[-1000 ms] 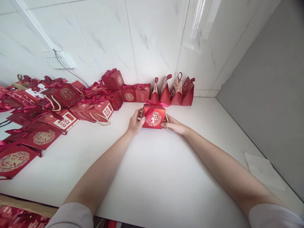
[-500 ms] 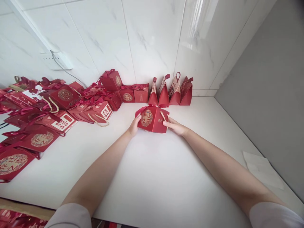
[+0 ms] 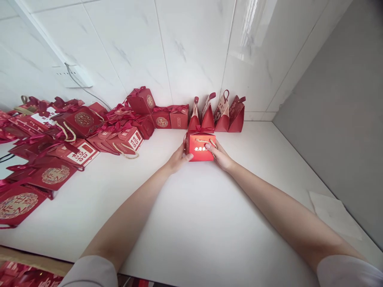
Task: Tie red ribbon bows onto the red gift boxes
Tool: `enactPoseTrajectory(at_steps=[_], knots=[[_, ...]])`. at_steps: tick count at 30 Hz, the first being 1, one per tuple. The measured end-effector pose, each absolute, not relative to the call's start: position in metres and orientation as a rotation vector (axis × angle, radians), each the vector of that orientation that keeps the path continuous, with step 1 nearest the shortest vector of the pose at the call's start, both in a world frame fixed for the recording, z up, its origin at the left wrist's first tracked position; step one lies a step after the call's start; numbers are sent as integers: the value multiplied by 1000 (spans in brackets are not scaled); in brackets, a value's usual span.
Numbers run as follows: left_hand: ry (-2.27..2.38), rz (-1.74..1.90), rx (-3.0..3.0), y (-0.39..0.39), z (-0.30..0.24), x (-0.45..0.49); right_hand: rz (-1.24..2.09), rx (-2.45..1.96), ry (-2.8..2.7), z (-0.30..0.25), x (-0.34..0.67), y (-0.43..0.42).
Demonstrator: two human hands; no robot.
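A small red gift box [image 3: 200, 148] with gold lettering, a red ribbon bow on top and a gold rope handle stands on the white counter [image 3: 185, 215], just in front of a row of red gift bags [image 3: 220, 113]. My left hand [image 3: 178, 158] grips its left side, thumb against the front face. On the right side my right hand [image 3: 220, 154] holds the box, its fingers over the rope handle.
Many red gift boxes and bags [image 3: 74, 131] with ribbons lie piled along the left and back of the counter. A white socket with a cable [image 3: 76, 75] is on the tiled wall. A folded white paper [image 3: 335, 213] lies at the right beside a grey wall.
Both hands have turned the red box around: the face with the round gold emblem swung away, and a plain face with gold lettering now points at me. The box sits slightly farther right.
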State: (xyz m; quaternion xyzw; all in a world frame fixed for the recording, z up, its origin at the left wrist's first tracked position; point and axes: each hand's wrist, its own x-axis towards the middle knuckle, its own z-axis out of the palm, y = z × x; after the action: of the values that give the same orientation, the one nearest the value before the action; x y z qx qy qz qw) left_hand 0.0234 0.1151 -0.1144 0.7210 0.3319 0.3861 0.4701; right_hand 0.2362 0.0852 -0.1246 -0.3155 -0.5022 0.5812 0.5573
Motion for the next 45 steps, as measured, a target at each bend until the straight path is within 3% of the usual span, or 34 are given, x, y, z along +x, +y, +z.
enactPoseTrajectory(at_steps=[8, 18, 30, 45], knots=[[874, 860, 1197, 122, -103, 23, 1655, -606, -1144, -124, 255, 93], [608, 801, 822, 132, -101, 2, 1658, -593, -1221, -119, 255, 90], [702, 952, 762, 136, -109, 3, 1555, -675, -1340, -125, 248, 90], [680, 783, 906, 133, -110, -2, 1626, -663, -1225, -125, 249, 90]])
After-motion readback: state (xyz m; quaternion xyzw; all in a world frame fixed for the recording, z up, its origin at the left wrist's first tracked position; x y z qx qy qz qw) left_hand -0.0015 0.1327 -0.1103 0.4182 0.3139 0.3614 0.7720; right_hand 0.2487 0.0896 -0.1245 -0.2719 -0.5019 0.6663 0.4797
